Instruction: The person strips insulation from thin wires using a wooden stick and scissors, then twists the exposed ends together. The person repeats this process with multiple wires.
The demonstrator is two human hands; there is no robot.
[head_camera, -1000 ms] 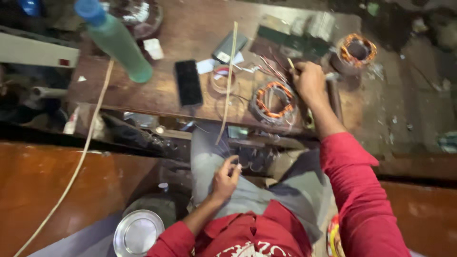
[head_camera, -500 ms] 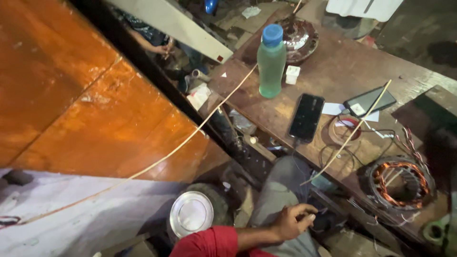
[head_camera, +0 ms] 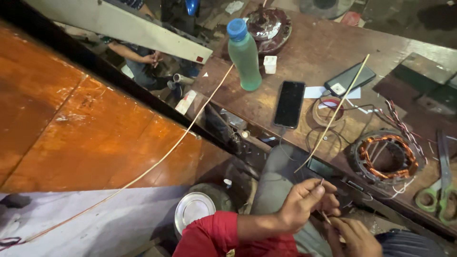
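Your left hand (head_camera: 304, 202) pinches a thin wire (head_camera: 322, 182) between thumb and forefinger, low over your lap, just off the near edge of the bench (head_camera: 323, 62). Your right hand (head_camera: 354, 235) now sits right beside it, fingers curled at the wire's lower end; whether it grips the wire you cannot tell. A second ago that hand was up on the bench at the stator (head_camera: 386, 157); it has come down to join the left, so the work has moved from the winding to the bit of wire between both hands. Your view has also swung left.

The stator lies untouched near the bench's right end, copper coils up, loose leads trailing from it. Green-handled scissors (head_camera: 438, 195) lie at the near right corner. A black phone (head_camera: 289, 103) lies face up mid-bench, a second one (head_camera: 350, 80) beyond it, and a tape roll (head_camera: 328, 110) between them and the stator. A green bottle (head_camera: 244, 56) with a blue cap stands toward the far left edge, a dark motor part (head_camera: 266, 26) behind it. A long pale stick (head_camera: 333, 116) slants across the bench.

Left of you runs an orange-brown wooden panel (head_camera: 71, 123); a round metal lid (head_camera: 194, 210) lies on the floor. Another person's arm (head_camera: 133, 51) shows beyond.
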